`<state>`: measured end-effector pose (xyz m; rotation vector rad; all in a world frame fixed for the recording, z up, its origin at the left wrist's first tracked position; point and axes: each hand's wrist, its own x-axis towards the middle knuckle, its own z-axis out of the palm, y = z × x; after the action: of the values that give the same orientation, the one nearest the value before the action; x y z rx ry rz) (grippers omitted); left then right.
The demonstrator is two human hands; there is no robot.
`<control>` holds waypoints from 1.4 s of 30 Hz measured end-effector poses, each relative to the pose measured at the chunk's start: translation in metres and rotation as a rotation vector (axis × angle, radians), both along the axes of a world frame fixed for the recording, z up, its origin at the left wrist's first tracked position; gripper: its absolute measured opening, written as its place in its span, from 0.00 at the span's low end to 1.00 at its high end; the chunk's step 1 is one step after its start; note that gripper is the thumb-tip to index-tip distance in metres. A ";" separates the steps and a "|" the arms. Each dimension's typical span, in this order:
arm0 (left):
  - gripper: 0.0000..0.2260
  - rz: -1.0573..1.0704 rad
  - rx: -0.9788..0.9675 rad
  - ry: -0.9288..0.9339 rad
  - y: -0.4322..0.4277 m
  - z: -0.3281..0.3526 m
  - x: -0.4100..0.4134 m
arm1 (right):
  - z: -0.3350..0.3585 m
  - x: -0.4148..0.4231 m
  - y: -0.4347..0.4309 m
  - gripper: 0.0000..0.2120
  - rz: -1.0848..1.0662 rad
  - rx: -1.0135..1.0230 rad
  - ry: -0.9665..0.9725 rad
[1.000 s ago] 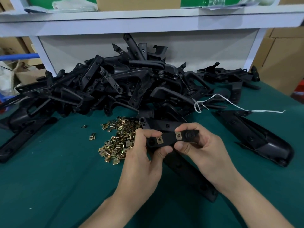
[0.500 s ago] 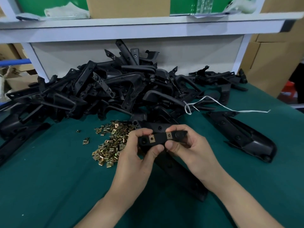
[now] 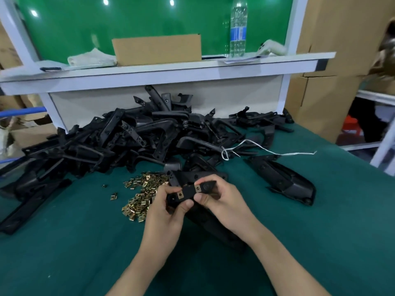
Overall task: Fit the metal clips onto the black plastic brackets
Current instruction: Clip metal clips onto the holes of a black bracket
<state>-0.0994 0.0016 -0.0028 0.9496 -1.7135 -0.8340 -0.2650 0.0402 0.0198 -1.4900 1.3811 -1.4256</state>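
Note:
Both hands hold one small black plastic bracket [image 3: 189, 192] above the green table. My left hand [image 3: 168, 212] grips its left end, thumb under the front edge. My right hand [image 3: 222, 201] pinches its right end between thumb and fingers. Two brass metal clips sit on the bracket, one near the left end [image 3: 181, 195] and one near the right [image 3: 198, 188]. A heap of loose brass clips [image 3: 142, 194] lies on the table just left of my hands. A long black bracket [image 3: 215, 227] lies under my hands.
A big pile of black brackets [image 3: 132, 137] fills the back of the table [image 3: 64, 242]. A large black part [image 3: 284, 180] lies at the right, a white string [image 3: 267, 150] near it. A shelf [image 3: 171, 69] with a cardboard box and a water bottle [image 3: 238, 28] is behind.
The camera has tilted upward, so the shelf top and green board came into view. Both hands keep the same hold on the bracket; the bracket tilts slightly more, its right end up.

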 end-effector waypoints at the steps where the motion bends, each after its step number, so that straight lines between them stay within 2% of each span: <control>1: 0.15 0.002 -0.004 0.012 0.005 0.001 0.000 | 0.002 -0.001 0.006 0.09 0.007 0.002 0.002; 9: 0.12 -0.149 0.003 0.064 0.052 0.021 -0.041 | 0.024 -0.035 0.076 0.10 -0.103 -0.064 -0.022; 12: 0.13 -0.236 -0.038 0.050 0.075 0.032 -0.067 | 0.032 -0.055 0.110 0.07 -0.195 -0.068 -0.056; 16: 0.13 -0.368 -0.042 -0.021 0.106 0.040 -0.103 | 0.037 -0.080 0.160 0.06 -0.314 -0.024 -0.231; 21: 0.11 -0.524 -0.058 -0.124 0.147 0.040 -0.153 | 0.029 -0.106 0.225 0.08 -0.576 -0.016 -0.238; 27: 0.09 -0.686 -0.089 -0.222 0.210 0.032 -0.208 | 0.019 -0.141 0.298 0.05 -0.837 0.015 -0.307; 31: 0.10 -0.810 -0.047 -0.218 0.252 0.019 -0.239 | 0.011 -0.161 0.342 0.06 -1.008 0.067 -0.216; 32: 0.13 -0.859 -0.026 -0.256 0.262 0.014 -0.246 | 0.008 -0.166 0.351 0.09 -1.081 0.072 -0.168; 34: 0.26 -0.965 0.030 -0.398 0.278 0.006 -0.256 | 0.004 -0.171 0.368 0.13 -1.241 0.076 -0.040; 36: 0.35 -1.000 0.060 -0.515 0.287 -0.002 -0.262 | 0.002 -0.174 0.379 0.15 -1.323 0.073 0.014; 38: 0.35 -0.986 0.053 -0.530 0.289 -0.006 -0.261 | 0.002 -0.173 0.383 0.16 -1.332 0.069 0.041; 42: 0.26 -0.919 0.010 -0.476 0.274 -0.002 -0.248 | 0.006 -0.157 0.368 0.16 -1.268 0.078 0.122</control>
<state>-0.3477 0.2760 -0.0045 0.3228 -2.6222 -1.2508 -0.4215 0.4080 0.0253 -0.5389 2.6243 -1.8984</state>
